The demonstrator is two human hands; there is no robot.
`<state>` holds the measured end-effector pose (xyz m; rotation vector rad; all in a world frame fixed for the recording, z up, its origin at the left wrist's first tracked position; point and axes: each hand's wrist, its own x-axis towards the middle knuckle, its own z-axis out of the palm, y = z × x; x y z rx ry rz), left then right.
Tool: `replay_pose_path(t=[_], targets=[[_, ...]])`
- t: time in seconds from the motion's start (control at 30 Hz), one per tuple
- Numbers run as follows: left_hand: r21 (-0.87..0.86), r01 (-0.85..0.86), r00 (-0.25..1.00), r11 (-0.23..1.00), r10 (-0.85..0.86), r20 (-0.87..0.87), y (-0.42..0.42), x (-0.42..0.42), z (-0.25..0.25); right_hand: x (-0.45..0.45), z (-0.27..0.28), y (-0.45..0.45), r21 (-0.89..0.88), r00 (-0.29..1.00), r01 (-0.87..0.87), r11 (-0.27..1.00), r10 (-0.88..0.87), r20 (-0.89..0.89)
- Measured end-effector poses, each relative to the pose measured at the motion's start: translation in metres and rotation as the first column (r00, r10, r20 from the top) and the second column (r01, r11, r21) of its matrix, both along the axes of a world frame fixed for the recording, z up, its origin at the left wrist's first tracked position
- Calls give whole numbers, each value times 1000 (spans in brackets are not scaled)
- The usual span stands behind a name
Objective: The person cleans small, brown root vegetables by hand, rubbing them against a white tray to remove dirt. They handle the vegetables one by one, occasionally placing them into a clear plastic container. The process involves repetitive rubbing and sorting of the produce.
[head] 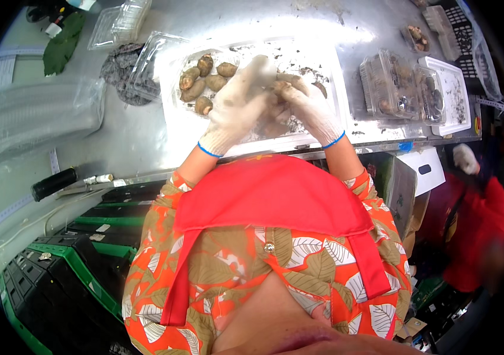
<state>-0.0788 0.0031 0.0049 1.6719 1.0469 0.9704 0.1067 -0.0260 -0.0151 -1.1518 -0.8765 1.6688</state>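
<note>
Both my hands wear white knitted gloves with blue cuffs, soiled at the fingers, and work over a white foam tray (252,146). My left hand (238,104) is blurred, and what its palm side touches is hidden. At the tray's right part, my right hand (311,104) has its fingers curled against a brown taro corm (295,80). Between the hands more brown shapes are blurred and partly covered. Left of them, a clear plastic punnet (175,95) holds several small taro corms (215,83). Dark soil crumbs (309,71) lie scattered on the tray.
Filled clear punnets (391,84) stand on the steel table to the right, near a second white tray (462,95) and a black crate (464,40). Empty punnet lids (121,26) and a grey cloth (121,73) lie left. Another person (478,222) is at far right.
</note>
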Motion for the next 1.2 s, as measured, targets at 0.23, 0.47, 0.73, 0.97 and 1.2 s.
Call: replay_pose_path(t=[0.23,0.47,0.73,0.97,1.2], targets=[[-280,-85,985,956,122,119,6,-8,-16,2,-27,-6,-54,784,16,998,-46,-620],[-177,-17,999,984,9,-48,-4,-4,-11,-6,-21,-4,-34,731,65,997,-70,-678],[-1,-8,998,1000,8,-70,-6,6,0,-10,-29,-3,19,833,73,997,-50,-551],[65,5,972,998,11,-236,-1,3,-16,-14,-23,-6,37,882,74,997,-48,-469],[61,-17,959,998,33,-283,0,2,-14,-14,-14,-9,15,893,148,989,-127,-433]])
